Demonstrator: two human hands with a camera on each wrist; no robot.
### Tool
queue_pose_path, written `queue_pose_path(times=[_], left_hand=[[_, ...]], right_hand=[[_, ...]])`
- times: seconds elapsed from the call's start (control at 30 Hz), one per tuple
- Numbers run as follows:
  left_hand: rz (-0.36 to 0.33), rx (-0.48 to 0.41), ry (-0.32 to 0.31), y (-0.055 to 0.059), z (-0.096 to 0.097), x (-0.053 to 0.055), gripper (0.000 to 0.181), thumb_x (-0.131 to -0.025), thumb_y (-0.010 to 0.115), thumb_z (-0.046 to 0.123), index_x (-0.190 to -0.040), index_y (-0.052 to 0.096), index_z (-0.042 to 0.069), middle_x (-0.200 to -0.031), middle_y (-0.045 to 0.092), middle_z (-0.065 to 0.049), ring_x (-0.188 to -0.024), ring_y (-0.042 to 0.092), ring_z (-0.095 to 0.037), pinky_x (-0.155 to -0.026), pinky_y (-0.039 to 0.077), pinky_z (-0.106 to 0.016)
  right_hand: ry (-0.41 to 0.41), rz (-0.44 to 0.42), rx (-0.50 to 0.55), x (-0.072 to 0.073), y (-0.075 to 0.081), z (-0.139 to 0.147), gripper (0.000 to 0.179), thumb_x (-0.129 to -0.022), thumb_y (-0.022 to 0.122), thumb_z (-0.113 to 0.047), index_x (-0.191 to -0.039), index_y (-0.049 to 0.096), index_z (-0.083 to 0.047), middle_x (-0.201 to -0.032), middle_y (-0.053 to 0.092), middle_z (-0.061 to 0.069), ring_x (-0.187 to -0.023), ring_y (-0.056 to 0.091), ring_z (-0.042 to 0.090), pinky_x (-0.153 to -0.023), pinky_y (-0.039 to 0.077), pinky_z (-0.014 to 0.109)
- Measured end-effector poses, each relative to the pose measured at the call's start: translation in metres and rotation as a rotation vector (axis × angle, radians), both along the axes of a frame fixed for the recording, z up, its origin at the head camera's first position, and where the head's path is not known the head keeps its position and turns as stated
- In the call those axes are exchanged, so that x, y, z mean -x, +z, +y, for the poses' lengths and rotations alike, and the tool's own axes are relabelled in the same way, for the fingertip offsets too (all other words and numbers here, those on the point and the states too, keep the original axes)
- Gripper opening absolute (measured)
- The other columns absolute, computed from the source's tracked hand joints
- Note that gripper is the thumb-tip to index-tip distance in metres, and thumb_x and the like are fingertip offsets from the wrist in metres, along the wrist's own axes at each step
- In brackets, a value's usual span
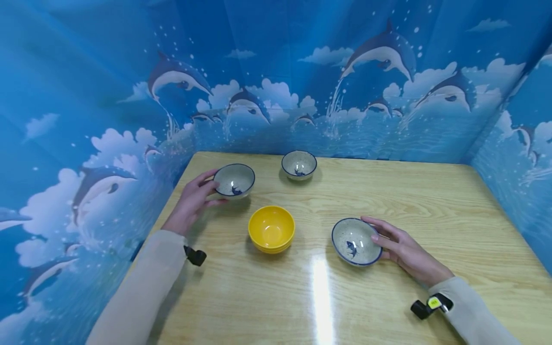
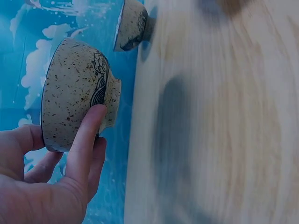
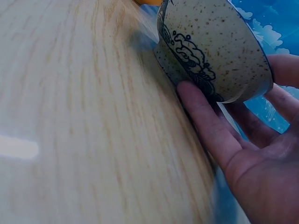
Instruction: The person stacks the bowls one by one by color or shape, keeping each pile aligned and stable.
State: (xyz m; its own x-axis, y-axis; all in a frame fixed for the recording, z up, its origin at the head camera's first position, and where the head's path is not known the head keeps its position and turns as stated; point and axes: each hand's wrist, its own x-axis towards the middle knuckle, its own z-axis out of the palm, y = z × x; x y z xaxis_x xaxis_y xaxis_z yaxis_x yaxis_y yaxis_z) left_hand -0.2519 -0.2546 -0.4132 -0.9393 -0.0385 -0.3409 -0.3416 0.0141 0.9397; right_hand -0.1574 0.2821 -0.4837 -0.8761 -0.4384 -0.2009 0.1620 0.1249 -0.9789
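My left hand (image 1: 191,200) grips a speckled grey bowl (image 1: 234,179) by its left side. In the left wrist view this bowl (image 2: 74,93) hangs above the table, its shadow apart from it. On the right, my right hand (image 1: 407,250) holds a similar speckled bowl (image 1: 354,241) with a dark blue rim and a blue fish inside. This bowl (image 3: 215,51) is tilted in the right wrist view, with fingers under its side near the foot. Between the hands stands a stack of yellow bowls (image 1: 271,229).
Another speckled bowl (image 1: 299,164) stands upright near the back edge of the wooden table (image 1: 409,196). Blue curtains with dolphins (image 1: 267,57) hang behind the table and along its sides. A bright light reflection lies on the front of the tabletop.
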Motion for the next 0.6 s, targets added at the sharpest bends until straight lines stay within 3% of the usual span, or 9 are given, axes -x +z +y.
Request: queue_pose_path(times=[0.27,0.43,0.6], left_hand=[[0.037,0.038,-0.041,0.013,0.019,0.002,0.057,-0.113,0.054,0.018,-0.169,0.043,0.025,-0.168,0.045,-0.016,-0.144,0.055,-0.037,-0.101,0.065,-0.045],[0.033,0.06,-0.062,0.016,0.029,0.005,0.056,-0.114,0.054,0.016,-0.168,0.044,0.026,-0.167,0.044,-0.017,-0.143,0.054,-0.039,-0.103,0.064,-0.048],[0.045,0.052,-0.079,0.02,0.043,0.007,0.055,-0.113,0.056,0.014,-0.166,0.047,0.023,-0.165,0.045,-0.019,-0.141,0.055,-0.041,-0.103,0.063,-0.052]], right_hand=[[-0.034,-0.012,-0.032,0.0,0.003,0.0,0.063,-0.116,0.055,-0.026,-0.173,0.031,-0.015,-0.174,0.024,0.023,-0.13,0.063,0.002,-0.106,0.061,0.029],[-0.063,-0.003,-0.06,-0.001,0.004,0.001,0.063,-0.115,0.057,-0.03,-0.172,0.034,-0.016,-0.176,0.025,0.02,-0.132,0.057,-0.007,-0.108,0.054,0.019],[-0.083,0.011,-0.072,-0.001,0.004,0.001,0.062,-0.115,0.058,-0.032,-0.17,0.036,-0.014,-0.175,0.031,0.013,-0.132,0.056,-0.008,-0.108,0.053,0.017]])
